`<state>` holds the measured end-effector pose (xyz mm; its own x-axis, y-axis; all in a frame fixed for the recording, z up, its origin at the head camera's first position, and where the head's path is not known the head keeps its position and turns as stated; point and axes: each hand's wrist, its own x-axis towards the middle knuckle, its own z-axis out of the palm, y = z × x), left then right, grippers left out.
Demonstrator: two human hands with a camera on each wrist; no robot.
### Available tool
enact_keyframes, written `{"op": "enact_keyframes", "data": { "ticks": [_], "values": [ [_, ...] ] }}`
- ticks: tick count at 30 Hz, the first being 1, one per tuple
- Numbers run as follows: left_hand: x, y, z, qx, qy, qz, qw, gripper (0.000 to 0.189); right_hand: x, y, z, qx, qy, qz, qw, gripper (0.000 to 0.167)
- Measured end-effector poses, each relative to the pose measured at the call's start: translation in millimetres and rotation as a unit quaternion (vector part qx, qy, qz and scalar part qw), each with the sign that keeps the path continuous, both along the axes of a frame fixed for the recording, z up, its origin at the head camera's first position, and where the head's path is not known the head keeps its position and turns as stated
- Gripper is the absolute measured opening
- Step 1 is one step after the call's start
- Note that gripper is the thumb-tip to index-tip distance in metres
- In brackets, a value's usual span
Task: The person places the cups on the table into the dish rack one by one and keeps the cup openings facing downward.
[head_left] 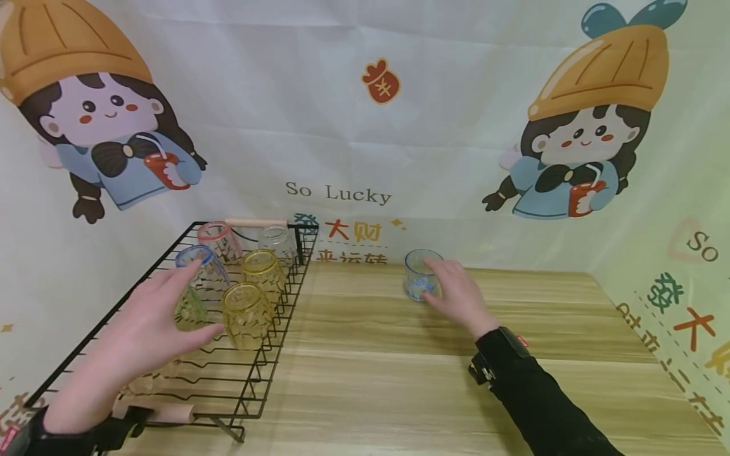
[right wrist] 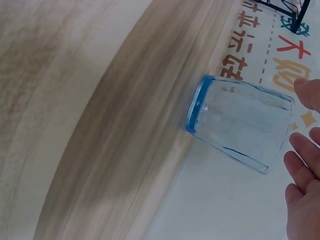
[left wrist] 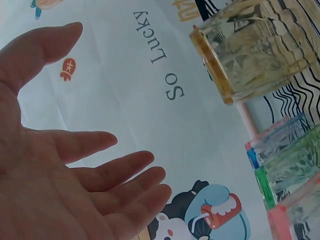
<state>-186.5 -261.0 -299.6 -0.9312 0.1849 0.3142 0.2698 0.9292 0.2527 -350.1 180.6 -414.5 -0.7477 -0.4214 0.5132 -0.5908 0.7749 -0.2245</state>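
Note:
A clear drinking glass with a blue base stands upright on the wooden table near the back wall. My right hand is at its right side, thumb and fingers spread. In the right wrist view, a gap shows between the fingertips and the glass. My left hand hovers over a black wire rack, empty, with thumb and fingers apart. Upside down on the rack are two yellow glasses, a blue glass, a pink glass, a green glass and a colourless glass.
Below my left hand another pale glass is partly hidden on the rack. The rack has wooden handles at its ends and stands on the left of the table. A printed cloth hangs behind and along both sides.

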Motion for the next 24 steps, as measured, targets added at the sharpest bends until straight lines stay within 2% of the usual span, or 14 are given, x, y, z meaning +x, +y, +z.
{"op": "enact_keyframes", "data": {
  "ticks": [5,15,24],
  "values": [
    [0.9,7.3,-0.8,0.0,0.0,-0.013,0.9999,0.111,-2.6,-2.0,-1.3,0.008,-0.01,-0.002,0.9999,0.07],
    [3.0,22.4,0.3,0.007,0.003,-0.038,0.9993,0.107,-7.7,-7.0,-7.5,0.025,0.01,0.008,0.9996,0.068],
    [2.9,35.1,0.5,-0.001,0.017,-0.061,0.998,0.103,-9.3,-12.5,-11.2,0.059,0.028,-0.016,0.9977,0.063]
  ]
}}
